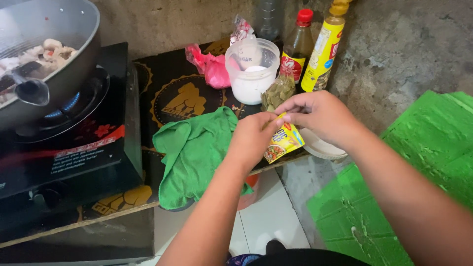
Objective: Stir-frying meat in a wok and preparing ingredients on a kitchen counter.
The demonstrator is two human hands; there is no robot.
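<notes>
**Sachet pinched at the top by both hands**

Hands meet over the front edge of the worktop [172, 83], and between them hangs a small yellow sachet [285, 143]. The left hand [253, 135] has thumb and forefinger pressed together on the sachet's upper edge; the right hand [320, 116] comes in from the other side, its fingertips [283, 111] pinching the same top edge, the other fingers curled. The sachet dangles below both grips, tilted, just above the worktop's rim.

Left of the hands, a crumpled green cloth [194, 152] lies on the worktop and droops over its front edge. Behind the hands stands a clear plastic tub [251, 69] with white powder in it, a pink bag [212, 66] beside it, and a small clear bag of dried leaves [278, 91] just in front. Two bottles stand against the wall: a dark one with a red cap [298, 44] and a yellow one [322, 49]. A white dish [320, 148] peeks out under the right wrist.

Far left, a pan [54, 54] with pale pieces of food sits on a black gas stove [74, 143], blue flame showing beneath. Green boards [419, 162] lie on the floor at right.
</notes>
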